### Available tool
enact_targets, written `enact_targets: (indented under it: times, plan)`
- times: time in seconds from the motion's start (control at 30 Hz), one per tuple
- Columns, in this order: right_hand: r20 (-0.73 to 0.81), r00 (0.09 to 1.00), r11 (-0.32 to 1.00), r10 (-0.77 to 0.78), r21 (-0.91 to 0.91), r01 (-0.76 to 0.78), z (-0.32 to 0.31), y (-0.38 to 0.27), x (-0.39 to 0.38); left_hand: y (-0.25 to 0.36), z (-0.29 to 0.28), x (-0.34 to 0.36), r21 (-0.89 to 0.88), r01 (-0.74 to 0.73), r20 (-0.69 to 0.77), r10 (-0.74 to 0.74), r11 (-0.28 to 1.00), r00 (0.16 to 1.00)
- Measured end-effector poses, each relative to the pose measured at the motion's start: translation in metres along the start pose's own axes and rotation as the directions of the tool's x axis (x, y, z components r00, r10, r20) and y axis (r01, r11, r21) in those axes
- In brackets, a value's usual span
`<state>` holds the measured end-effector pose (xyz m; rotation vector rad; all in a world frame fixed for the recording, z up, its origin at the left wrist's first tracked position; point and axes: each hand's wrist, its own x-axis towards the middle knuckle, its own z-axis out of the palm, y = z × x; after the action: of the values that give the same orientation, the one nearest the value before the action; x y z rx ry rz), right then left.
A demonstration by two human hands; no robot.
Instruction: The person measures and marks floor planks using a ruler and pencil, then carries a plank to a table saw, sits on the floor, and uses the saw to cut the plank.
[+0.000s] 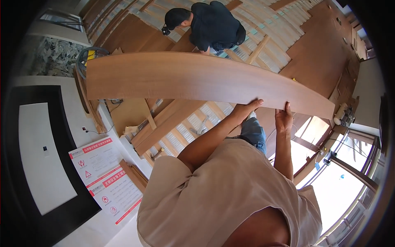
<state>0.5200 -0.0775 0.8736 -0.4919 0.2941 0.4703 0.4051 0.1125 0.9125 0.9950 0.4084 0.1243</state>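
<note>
A long brown wooden floorboard spans the view in front of me, raised above the floor. My left hand grips its near edge, thumb on the upper face, with the other fingers hidden beneath. A little to the right, my right hand is closed on the same edge, its thumb also on top. The board's left end hangs far from both hands, and its right end reaches past my right hand.
Beyond the board a person in dark clothes bends over wooden joists. Brown flooring covers the far right. Loose planks and cardboard lie at left, near a wall with printed posters. Bright windows stand at right.
</note>
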Motion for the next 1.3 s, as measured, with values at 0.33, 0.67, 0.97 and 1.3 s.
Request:
enact_targets:
  times: [0.33,0.67,0.97,1.3]
  plan:
    - [-0.140,0.990,0.980,0.027,-0.190,-0.053,0.001,-0.133,0.123,0.105,0.114,0.033,0.515,0.177,0.304,-0.372,0.838,0.877]
    - [-0.127,0.991,0.911,0.030,-0.405,-0.080,0.011,-0.170,0.247,0.118,0.063,0.230,0.997,-0.067,0.072,0.216,-0.028,0.974]
    - [-0.199,0.979,0.837,0.055,-0.525,-0.153,0.072,-0.186,0.344,0.073,0.061,0.400,0.958,0.081,-0.001,-0.280,0.276,0.960]
    - [-0.146,0.968,0.809,0.206,-0.530,-0.252,0.100,-0.258,0.511,0.060,0.108,0.549,0.929,0.272,-0.198,-0.282,0.252,0.939]
